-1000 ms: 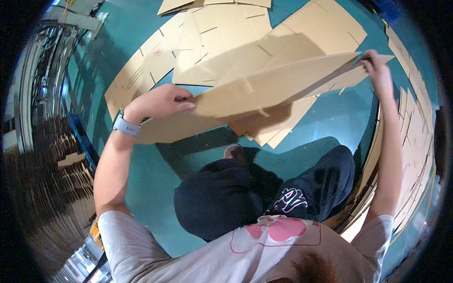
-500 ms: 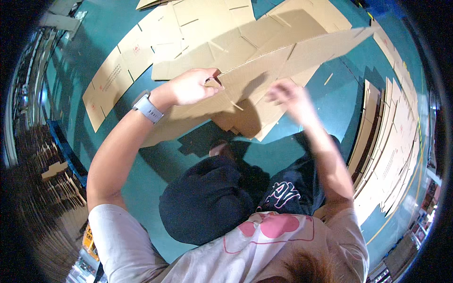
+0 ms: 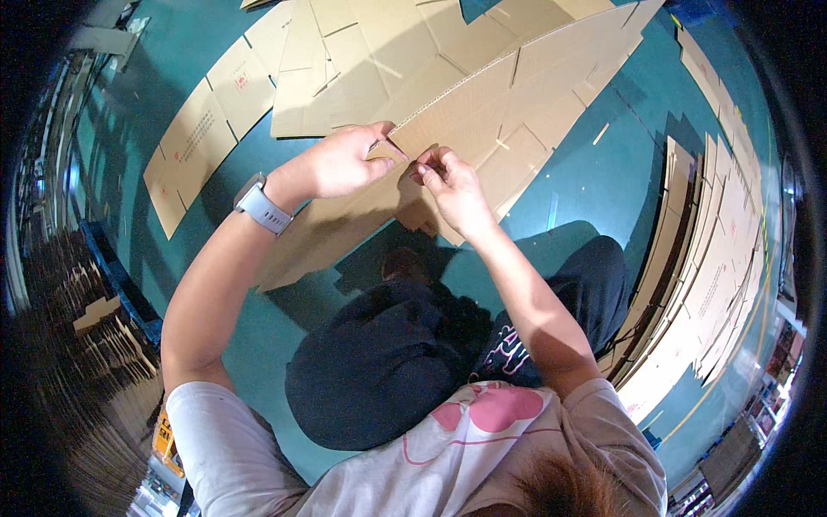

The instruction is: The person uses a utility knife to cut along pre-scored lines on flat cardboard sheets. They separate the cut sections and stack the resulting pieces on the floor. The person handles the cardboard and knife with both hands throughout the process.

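Observation:
A long flat brown cardboard sheet [image 3: 469, 116] with slots cut in it is raised at a slant in front of me. My left hand [image 3: 353, 161], a grey watch [image 3: 263, 207] at its wrist, pinches the sheet's near left corner. Close to that corner, my right hand [image 3: 448, 181] has its thumb and fingers pressed together at the sheet's edge, by a slot. Whatever sits between those right fingertips is too small to make out. Beneath lies another slotted cardboard sheet [image 3: 319, 233] on the green floor.
More flat cardboard sheets [image 3: 345, 52] overlap on the floor beyond, and a printed strip [image 3: 202, 129] lies at the left. To the right leans a stack of cardboard sheets [image 3: 715, 258]. A stack of cardboard [image 3: 95, 336] stands far left beside a blue pallet edge [image 3: 121, 276]. A small scrap [image 3: 600, 133] lies on the floor.
My right hand has moved left from open air to the sheet's corner, and its fingers have closed. The raised sheet has shifted slightly; my left hand still grips its corner.

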A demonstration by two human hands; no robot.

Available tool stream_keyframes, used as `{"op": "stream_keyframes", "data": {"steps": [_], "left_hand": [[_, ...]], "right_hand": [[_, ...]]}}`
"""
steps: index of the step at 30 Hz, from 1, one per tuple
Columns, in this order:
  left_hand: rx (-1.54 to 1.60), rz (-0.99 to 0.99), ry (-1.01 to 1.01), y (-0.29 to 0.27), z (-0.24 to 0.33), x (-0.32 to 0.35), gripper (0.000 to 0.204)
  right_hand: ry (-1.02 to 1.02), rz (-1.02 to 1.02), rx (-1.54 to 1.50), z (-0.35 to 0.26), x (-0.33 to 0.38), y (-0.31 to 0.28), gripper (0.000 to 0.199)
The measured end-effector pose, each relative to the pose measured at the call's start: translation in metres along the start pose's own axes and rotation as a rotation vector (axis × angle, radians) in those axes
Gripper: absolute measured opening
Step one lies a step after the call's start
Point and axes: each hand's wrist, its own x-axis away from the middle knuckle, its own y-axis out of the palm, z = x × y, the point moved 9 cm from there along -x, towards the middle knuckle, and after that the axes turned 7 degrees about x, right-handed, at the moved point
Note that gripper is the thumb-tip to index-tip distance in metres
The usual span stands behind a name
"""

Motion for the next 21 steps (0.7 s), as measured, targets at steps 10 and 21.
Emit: {"op": "stream_keyframes", "data": {"steps": [10,21], "left_hand": [[-0.056,-0.007,0.105,0.006,0.006,-0.001,0.041],[0.054,0.124,0.097,0.016,0.022,0.007,0.035]], "right_hand": [[0.018,0.084,0.122,-0.014,0.01,-0.006,0.013],[0.323,-0.051,-0.33,-0.001,0.012,0.008,0.013]]}}
